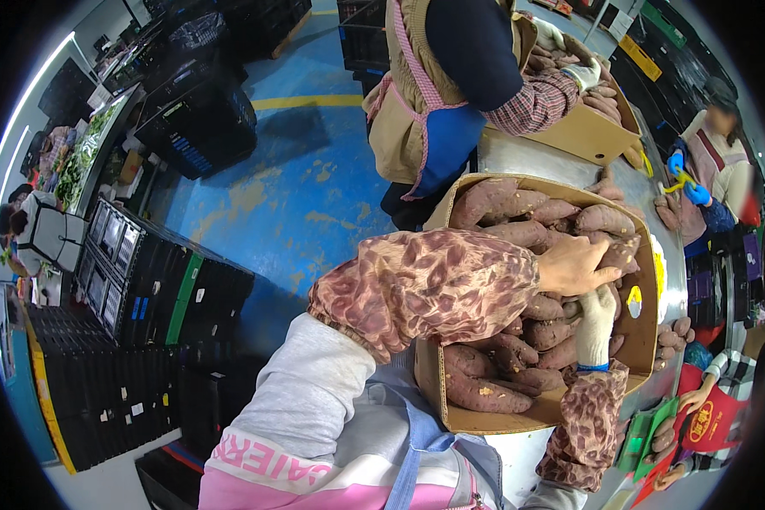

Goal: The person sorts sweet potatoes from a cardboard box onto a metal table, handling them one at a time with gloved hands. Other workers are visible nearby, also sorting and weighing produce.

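Note:
A cardboard box [644, 340] full of reddish-brown sweet potatoes [488, 396] stands in front of me. My bare left hand [572, 265] reaches across it, thumb and fingers closed on a sweet potato [622, 252] near the box's right side. Just below, my right hand [597, 323] wears a white knitted glove with a blue cuff. Its fingers curl close under the left thumb, among the sweet potatoes, and what they hold is hidden. Patterned brown sleeve covers run over both my forearms.
Beyond my box, a co-worker with gloved hands [582, 75] works at another box [582, 136] of sweet potatoes. Across the metal table, a person wears blue gloves [697, 194]; another handles sweet potatoes by a green tray [640, 444]. Black crates [157, 289] stack at left on the blue floor.

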The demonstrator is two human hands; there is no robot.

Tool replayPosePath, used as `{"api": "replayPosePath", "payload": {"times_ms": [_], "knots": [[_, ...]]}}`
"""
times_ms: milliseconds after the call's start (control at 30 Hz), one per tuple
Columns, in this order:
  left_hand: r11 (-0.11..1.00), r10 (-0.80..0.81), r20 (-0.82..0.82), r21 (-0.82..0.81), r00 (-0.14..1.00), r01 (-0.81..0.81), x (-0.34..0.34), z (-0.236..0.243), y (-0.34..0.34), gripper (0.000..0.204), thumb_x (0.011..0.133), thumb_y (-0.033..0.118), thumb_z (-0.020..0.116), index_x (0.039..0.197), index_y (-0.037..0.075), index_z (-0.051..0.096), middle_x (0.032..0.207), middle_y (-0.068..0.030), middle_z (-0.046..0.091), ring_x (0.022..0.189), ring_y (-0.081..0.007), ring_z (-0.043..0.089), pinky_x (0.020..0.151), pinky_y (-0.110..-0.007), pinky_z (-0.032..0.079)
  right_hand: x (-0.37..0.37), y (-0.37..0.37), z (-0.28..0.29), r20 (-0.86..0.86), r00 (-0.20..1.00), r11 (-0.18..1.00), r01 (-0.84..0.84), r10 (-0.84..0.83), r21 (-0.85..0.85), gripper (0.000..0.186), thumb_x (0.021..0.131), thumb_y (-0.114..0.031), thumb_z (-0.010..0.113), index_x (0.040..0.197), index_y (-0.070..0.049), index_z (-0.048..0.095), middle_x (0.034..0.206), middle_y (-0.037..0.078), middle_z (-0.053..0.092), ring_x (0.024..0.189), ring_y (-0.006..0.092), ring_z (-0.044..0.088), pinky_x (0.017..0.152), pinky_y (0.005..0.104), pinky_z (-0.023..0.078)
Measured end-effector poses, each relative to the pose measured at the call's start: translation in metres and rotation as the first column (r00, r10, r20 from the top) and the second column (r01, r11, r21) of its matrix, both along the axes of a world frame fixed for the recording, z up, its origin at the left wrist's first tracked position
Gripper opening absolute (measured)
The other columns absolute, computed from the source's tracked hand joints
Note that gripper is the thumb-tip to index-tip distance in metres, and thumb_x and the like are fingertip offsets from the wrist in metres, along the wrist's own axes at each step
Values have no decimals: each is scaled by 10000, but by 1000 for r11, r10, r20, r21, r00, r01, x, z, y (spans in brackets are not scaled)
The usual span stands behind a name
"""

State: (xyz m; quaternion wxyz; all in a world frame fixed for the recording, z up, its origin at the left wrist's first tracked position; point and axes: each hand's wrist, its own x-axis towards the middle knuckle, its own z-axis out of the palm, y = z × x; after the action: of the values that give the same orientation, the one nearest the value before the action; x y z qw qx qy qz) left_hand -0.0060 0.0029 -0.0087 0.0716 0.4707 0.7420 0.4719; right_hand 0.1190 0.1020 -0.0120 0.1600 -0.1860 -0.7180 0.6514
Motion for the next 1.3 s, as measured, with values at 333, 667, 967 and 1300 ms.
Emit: {"api": "replayPosePath", "payload": {"times_ms": [333,667,967,1300], "knots": [[984,-42,-85,171,995,56,6,-22,8,533,1011,490,463,918,9,672,896,-241,680,920,-422,629,862,-518,468,74,78,33,-315,822,851,337,-474,-402,411,1031,-408,498,1188,-52,630,973,-4,657,676,81,570,514,204,441],[967,-231,40,-105,972,234,-15,-37,5,413,1014,376,552,1179,8,636,1092,-178,689,1012,-273,664,875,-378,510,304,79,-12,-206,635,666,688,-745,-287,414,990,-366,599,1098,32,638,724,12,587,544,109,515,476,244,392],[933,-214,151,-260,965,248,-51,-64,12,284,987,253,623,1187,54,661,881,-33,640,731,-104,587,598,-270,509,424,73,-67,148,415,415,909,-898,-33,399,940,-432,641,926,-33,629,719,64,614,516,150,547,461,273,420],[955,-123,113,-258,986,148,-64,-65,9,297,984,198,626,1252,70,627,917,6,602,732,-70,568,619,-217,464,468,102,-101,366,331,427,877,-869,219,569,899,-542,621,862,23,675,684,113,657,541,207,610,505,315,462]]}}
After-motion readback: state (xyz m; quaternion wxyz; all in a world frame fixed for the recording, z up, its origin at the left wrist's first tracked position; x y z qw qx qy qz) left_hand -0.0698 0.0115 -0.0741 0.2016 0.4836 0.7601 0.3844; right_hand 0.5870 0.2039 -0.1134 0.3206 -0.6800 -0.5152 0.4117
